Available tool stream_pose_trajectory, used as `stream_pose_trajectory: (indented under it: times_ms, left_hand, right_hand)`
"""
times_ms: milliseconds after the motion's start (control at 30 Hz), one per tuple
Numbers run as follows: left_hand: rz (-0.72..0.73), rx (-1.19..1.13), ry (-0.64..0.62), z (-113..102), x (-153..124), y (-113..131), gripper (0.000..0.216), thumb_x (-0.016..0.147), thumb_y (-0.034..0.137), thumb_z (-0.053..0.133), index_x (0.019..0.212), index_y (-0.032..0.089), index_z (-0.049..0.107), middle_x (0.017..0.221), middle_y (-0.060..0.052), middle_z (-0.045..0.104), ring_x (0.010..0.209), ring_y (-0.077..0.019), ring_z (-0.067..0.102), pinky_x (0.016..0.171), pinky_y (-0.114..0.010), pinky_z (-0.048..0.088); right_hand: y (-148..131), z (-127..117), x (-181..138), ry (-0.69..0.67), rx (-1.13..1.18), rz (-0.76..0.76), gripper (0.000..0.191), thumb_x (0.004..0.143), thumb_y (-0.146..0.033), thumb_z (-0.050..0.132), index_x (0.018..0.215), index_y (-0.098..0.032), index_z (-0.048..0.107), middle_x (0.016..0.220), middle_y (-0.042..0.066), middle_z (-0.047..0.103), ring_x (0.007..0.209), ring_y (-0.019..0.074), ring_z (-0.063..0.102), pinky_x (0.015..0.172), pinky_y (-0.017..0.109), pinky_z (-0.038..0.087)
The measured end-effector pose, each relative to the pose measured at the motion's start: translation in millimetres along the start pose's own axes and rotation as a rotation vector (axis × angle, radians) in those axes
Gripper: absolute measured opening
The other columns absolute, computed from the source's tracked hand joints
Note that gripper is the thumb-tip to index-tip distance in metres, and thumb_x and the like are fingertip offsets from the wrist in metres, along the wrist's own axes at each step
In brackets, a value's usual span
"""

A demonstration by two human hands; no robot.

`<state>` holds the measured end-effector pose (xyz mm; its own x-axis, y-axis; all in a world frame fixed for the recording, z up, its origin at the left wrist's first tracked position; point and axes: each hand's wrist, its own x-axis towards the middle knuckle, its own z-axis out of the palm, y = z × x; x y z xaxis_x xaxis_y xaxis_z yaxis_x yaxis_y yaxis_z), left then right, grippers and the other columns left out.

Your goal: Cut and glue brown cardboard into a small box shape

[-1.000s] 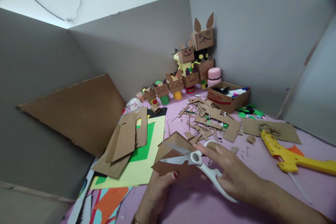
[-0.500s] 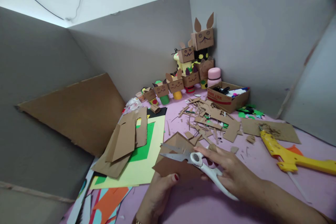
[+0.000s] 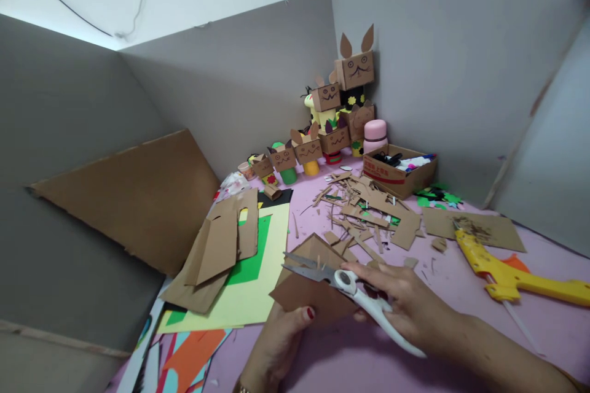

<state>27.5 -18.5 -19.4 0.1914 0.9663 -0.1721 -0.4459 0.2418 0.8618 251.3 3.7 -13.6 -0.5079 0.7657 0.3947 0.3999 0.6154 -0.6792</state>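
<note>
On the pink table point(image 3: 336, 362) before you, the yellow paper point(image 3: 251, 304) lies left of the cardboard box point(image 3: 308, 301), the scraps point(image 3: 366, 199) spread beyond that box, and the glue gun point(image 3: 488, 267) sits well to its right. Your right hand point(image 3: 410, 295) is closed around the handles of the scissors point(image 3: 345, 280), blades slightly parted over the box. Your left hand point(image 3: 283, 334) grips the box's near left part, thumb on its side.
</note>
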Motion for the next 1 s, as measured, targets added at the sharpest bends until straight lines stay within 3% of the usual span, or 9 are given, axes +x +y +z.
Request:
stream_pose_trajectory:
  times_ms: [167,333,433,533,633,700,800,867,1000]
  left_hand:
    - [0.003,0.001,0.013,-2.5,0.2,0.6,0.059,0.054,0.031,0.087,0.108,0.016,0.069,0.095,-0.014,0.076,0.108,-0.0348,0.063,0.100,-0.047,0.043]
    - [0.042,0.029,0.065,-5.3,2.9,2.8,0.062,0.054,0.029,0.087,0.112,0.017,0.066,0.097,-0.014,0.076,0.105,-0.0353,0.064,0.098,-0.049,0.044]
    - [0.042,0.023,0.075,-3.2,2.4,4.4,0.062,0.057,0.028,0.085,0.114,0.017,0.065,0.098,-0.013,0.075,0.108,-0.0344,0.063,0.099,-0.048,0.043]
    - [0.034,-0.029,0.099,-5.0,1.1,5.4,0.053,0.055,0.027,0.086,0.105,0.018,0.069,0.095,-0.011,0.076,0.100,-0.0309,0.066,0.093,-0.043,0.048]
    - [0.045,-0.161,0.174,-14.6,1.5,5.8,0.044,0.051,0.029,0.088,0.092,0.021,0.072,0.089,-0.006,0.077,0.084,-0.0242,0.069,0.078,-0.035,0.054]
    - [0.053,-0.281,0.189,-21.9,2.1,6.8,0.044,0.053,0.037,0.086,0.092,0.023,0.073,0.091,-0.004,0.077,0.085,-0.0242,0.068,0.077,-0.035,0.053]
    - [-0.026,-0.394,0.016,-26.0,0.5,10.6,0.048,0.059,0.046,0.081,0.101,0.023,0.071,0.098,-0.006,0.075,0.089,-0.0236,0.067,0.082,-0.036,0.052]
    - [-0.129,-0.389,-0.141,-22.8,-2.1,13.9,0.049,0.064,0.040,0.080,0.106,0.018,0.070,0.089,-0.006,0.074,0.075,-0.0163,0.064,0.073,-0.027,0.051]
    - [-0.188,-0.373,-0.207,-14.1,-5.7,16.6,0.048,0.067,0.042,0.077,0.101,0.009,0.071,0.067,-0.003,0.064,0.053,-0.0088,0.053,0.054,-0.020,0.046]
  right_hand:
    - [-1.0,1.8,-2.2,-0.031,-0.019,0.040,0.052,0.082,-0.023,0.060,0.134,-0.020,0.052,0.090,0.009,0.068,0.078,0.0224,0.062,0.070,0.034,0.050]
    - [-3.0,5.7,-2.1,-0.045,0.009,0.092,0.071,0.084,-0.020,0.056,0.149,-0.021,0.028,0.123,0.015,0.057,0.116,0.0281,0.051,0.098,0.045,0.042]
    - [-6.0,3.8,0.2,-0.086,0.154,0.133,0.065,0.083,-0.027,0.061,0.144,-0.018,0.039,0.108,0.012,0.063,0.102,0.0275,0.057,0.089,0.041,0.047]
    - [-9.6,-1.1,1.9,-0.118,0.419,0.188,0.051,0.082,-0.033,0.065,0.130,-0.022,0.054,0.088,0.003,0.065,0.076,0.0190,0.059,0.068,0.029,0.049]
    - [-10.9,-6.0,3.4,0.008,0.574,0.264,0.045,0.083,-0.039,0.064,0.124,-0.022,0.056,0.084,0.001,0.060,0.069,0.0148,0.053,0.058,0.023,0.045]
    - [-9.3,-8.2,4.8,0.076,0.609,0.299,0.049,0.083,-0.045,0.063,0.125,-0.021,0.054,0.084,0.002,0.059,0.070,0.0154,0.053,0.058,0.024,0.046]
    - [-3.7,-7.0,6.4,0.089,0.618,0.372,0.056,0.083,-0.050,0.062,0.129,-0.020,0.050,0.083,0.003,0.059,0.070,0.0167,0.054,0.060,0.027,0.047]
    - [0.5,-2.4,6.5,0.093,0.602,0.423,0.056,0.082,-0.049,0.062,0.128,-0.018,0.051,0.080,0.002,0.059,0.067,0.0162,0.054,0.060,0.027,0.048]
    - [5.0,10.6,5.1,0.074,0.581,0.467,0.052,0.076,-0.051,0.066,0.115,-0.018,0.060,0.070,0.000,0.057,0.058,0.0155,0.053,0.052,0.026,0.047]
